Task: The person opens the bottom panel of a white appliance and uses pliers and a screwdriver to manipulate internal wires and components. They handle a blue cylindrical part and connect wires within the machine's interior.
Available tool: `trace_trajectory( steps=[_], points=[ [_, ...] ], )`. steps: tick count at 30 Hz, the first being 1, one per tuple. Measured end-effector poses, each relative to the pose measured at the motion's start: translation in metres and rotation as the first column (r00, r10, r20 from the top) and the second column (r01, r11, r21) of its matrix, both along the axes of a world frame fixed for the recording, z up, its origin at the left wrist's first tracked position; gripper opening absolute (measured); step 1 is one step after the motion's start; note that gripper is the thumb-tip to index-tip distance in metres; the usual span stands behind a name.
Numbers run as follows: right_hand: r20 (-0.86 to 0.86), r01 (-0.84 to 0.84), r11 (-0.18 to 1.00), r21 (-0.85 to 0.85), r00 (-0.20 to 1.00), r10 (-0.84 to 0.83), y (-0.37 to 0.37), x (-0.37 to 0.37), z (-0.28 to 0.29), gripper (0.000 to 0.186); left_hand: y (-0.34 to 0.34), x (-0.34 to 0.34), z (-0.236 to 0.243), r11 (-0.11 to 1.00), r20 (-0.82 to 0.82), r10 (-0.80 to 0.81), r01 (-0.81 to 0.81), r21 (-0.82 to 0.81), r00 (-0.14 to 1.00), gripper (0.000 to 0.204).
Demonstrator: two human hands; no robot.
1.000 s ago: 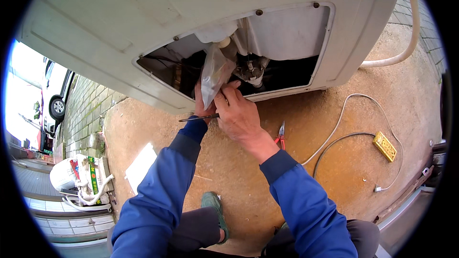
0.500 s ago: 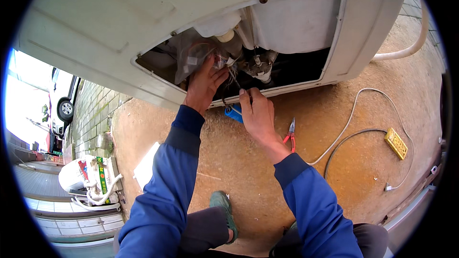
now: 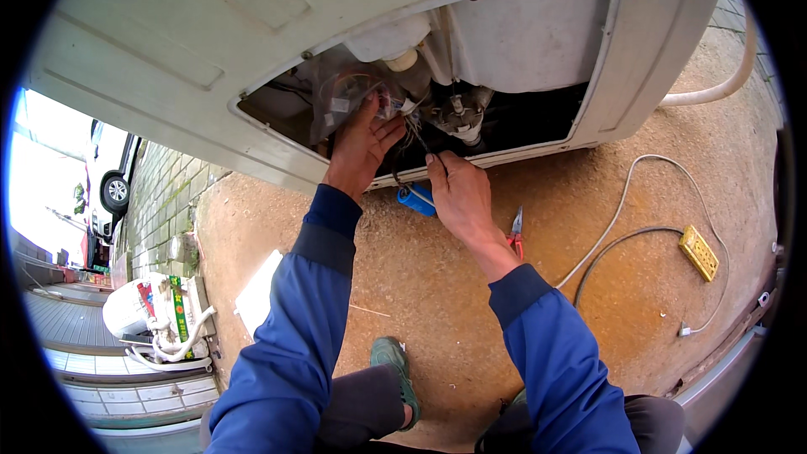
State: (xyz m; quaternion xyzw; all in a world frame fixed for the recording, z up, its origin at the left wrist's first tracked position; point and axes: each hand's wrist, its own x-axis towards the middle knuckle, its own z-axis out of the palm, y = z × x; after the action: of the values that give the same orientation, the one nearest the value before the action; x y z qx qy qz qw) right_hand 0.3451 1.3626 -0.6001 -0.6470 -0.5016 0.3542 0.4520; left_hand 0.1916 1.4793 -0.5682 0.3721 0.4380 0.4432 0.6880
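A large off-white appliance (image 3: 210, 25), which looks like a washing machine, leans over the ground with a cutout in its panel. Inside the cutout, my left hand (image 3: 361, 150) is closed round a bundle of thin wires (image 3: 411, 124) beside a clear plastic bag (image 3: 334, 102). Its fingertips are partly hidden by the wires and bag. Just outside the lower rim, my right hand (image 3: 461, 197) pinches a dark wire (image 3: 423, 145) running up to that bundle. A blue cylinder (image 3: 416, 199) hangs by wires between my hands. Right of the bundle sits a drain fitting (image 3: 462, 118).
Red-handled pliers (image 3: 516, 231) lie on the ground right of my right hand. Farther right are a yellow power strip (image 3: 698, 253) and its looping cables. A pale hose (image 3: 714, 94) leaves the appliance's right side. White sacks and pipes (image 3: 172, 328) lie far left.
My right hand has shifted slightly right and down, with the dark wire showing straighter between it and the bundle. My left hand stays almost still. The view has shifted a little.
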Motion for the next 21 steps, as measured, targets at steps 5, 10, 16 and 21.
trace_trajectory(
  steps=[5, 10, 16, 21],
  points=[
    [-0.022, -0.033, 0.999, -0.028, 0.999, 0.033, 0.003, 0.001, 0.001, 0.035, 0.002, -0.002, -0.004, 1.000, 0.000, 0.004, -0.004, 0.003, 1.000, 0.045],
    [-0.027, -0.018, 1.000, -0.006, 0.999, 0.017, 0.007, 0.001, -0.001, 0.035, 0.000, 0.005, -0.002, 1.000, -0.002, 0.015, -0.015, 0.002, 1.000, 0.043],
    [0.159, -0.008, 0.997, -0.073, 0.987, 0.019, 0.006, 0.001, 0.018, 0.036, -0.003, 0.004, -0.004, 1.000, -0.012, 0.005, -0.005, 0.011, 1.000, 0.040],
    [-0.138, -0.023, 0.993, -0.118, 0.990, 0.007, 0.012, -0.005, 0.008, 0.037, -0.005, 0.011, -0.003, 1.000, -0.038, 0.027, -0.027, -0.004, 0.999, 0.034]
  ],
)
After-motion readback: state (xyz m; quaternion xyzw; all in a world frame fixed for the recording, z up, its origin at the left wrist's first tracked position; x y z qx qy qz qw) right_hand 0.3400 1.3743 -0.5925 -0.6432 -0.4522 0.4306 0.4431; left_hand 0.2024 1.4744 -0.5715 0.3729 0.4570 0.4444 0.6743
